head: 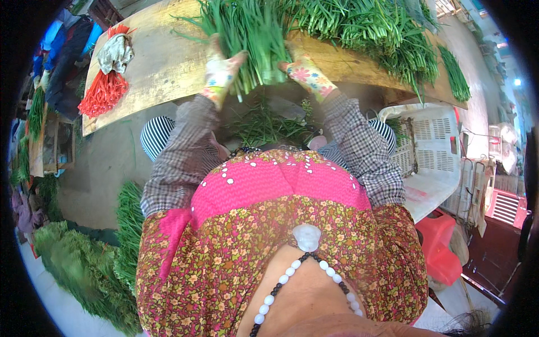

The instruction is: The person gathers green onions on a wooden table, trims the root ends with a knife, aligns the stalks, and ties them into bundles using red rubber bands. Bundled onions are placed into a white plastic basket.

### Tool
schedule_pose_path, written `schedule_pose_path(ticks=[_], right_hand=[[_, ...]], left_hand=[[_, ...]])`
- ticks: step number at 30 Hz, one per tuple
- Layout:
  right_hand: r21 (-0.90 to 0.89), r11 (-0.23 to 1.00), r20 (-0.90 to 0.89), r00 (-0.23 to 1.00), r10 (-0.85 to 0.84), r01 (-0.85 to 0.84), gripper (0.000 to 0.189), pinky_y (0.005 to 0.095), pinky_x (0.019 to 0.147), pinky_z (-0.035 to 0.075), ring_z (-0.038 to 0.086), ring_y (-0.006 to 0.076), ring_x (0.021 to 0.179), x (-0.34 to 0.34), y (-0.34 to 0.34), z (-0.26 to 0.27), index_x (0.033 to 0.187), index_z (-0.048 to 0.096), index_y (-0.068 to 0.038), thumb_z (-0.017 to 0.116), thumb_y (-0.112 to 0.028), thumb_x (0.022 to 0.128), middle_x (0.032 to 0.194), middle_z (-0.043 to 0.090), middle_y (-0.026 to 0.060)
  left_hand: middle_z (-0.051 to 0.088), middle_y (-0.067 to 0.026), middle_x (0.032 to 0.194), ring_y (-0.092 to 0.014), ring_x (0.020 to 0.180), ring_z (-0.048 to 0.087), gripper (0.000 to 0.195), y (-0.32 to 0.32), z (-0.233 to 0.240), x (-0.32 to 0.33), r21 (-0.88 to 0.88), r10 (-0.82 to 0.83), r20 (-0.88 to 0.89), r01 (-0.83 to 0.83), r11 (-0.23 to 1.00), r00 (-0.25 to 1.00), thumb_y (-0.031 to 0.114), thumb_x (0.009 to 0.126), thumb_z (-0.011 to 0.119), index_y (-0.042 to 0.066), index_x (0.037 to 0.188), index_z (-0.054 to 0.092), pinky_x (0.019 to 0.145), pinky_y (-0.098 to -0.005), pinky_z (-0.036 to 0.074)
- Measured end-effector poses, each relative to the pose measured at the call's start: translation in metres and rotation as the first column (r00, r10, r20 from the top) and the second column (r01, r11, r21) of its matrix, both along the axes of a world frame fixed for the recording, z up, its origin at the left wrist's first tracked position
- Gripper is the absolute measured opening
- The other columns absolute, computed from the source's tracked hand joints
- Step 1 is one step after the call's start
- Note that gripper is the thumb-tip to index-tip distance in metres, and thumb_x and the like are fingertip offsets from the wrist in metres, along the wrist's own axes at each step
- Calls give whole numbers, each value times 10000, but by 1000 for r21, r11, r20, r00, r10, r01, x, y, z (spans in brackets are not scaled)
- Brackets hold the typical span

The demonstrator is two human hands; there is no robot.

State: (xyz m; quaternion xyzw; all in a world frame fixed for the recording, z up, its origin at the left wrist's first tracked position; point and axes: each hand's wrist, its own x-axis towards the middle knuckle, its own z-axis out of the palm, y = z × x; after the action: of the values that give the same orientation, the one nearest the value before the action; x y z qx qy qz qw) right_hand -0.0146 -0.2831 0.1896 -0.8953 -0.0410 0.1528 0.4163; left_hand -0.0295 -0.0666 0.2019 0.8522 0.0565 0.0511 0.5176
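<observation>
On a wooden table (pixel 168 54) lie long green leafy stalks, like garlic chives. My left hand (pixel 221 69), in a floral glove, is at the left side of a loose bunch of green stalks (pixel 257 46), thumb against it and fingers partly hidden behind leaves. My right hand (pixel 305 71), gloved alike, is at the bunch's right side, with its thumb near the pale cut ends. The bunch is blurred, its ends over the table's near edge. A larger heap of stalks (pixel 370 33) lies to the right of my hands. Whether either hand grips firmly is unclear.
Red ties (pixel 103 94) wrapped in a pale cloth (pixel 115 53) lie at the table's left. A small green bundle (pixel 454 76) rests at its right end. A white plastic crate (pixel 433 147) and a red plastic stool (pixel 440 248) stand at right; green bundles (pixel 84 274) lie at lower left.
</observation>
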Motion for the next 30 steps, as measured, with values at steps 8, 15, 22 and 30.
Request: schedule_pose_path(ticks=[8, 15, 22, 30], right_hand=[[467, 870, -152, 984, -97, 158, 525, 287, 578, 541, 634, 188, 742, 3, -19, 0, 1374, 298, -33, 539, -93, 911, 1114, 577, 174], [726, 667, -137, 986, -97, 166, 474, 269, 518, 508, 628, 202, 629, -7, -23, 13, 1319, 342, -8, 529, -130, 902, 972, 596, 136], [932, 355, 135, 980, -148, -75, 463, 236, 582, 506, 610, 143, 712, -23, -20, 37, 1361, 351, -9, 505, -37, 925, 1054, 569, 120], [806, 585, 66, 968, -243, 92, 506, 254, 618, 508, 623, 147, 751, -29, -8, 29, 1398, 298, -66, 499, -64, 933, 1070, 566, 101]], left_hand=[[567, -254, 1150, -374, 997, 594, 946, -13, -38, 23, -36, 56, 32, -55, 998, 998, 423, 768, 651, 104, 1465, 96, 877, -378, 460], [342, -198, 1403, -389, 1312, 293, 829, -26, 11, 4, 532, -179, 541, -170, 829, 822, 479, 741, 661, 128, 1397, 296, 1067, -510, 240], [349, -176, 1410, -413, 1318, 260, 750, -27, 3, -3, 491, -162, 319, -17, 871, 934, 317, 714, 625, 115, 1380, 344, 1088, -473, 225], [474, -145, 1255, -366, 1199, 398, 592, -21, 28, -11, 516, -268, 603, -111, 849, 751, 191, 705, 665, 131, 1265, 485, 1008, -494, 302]])
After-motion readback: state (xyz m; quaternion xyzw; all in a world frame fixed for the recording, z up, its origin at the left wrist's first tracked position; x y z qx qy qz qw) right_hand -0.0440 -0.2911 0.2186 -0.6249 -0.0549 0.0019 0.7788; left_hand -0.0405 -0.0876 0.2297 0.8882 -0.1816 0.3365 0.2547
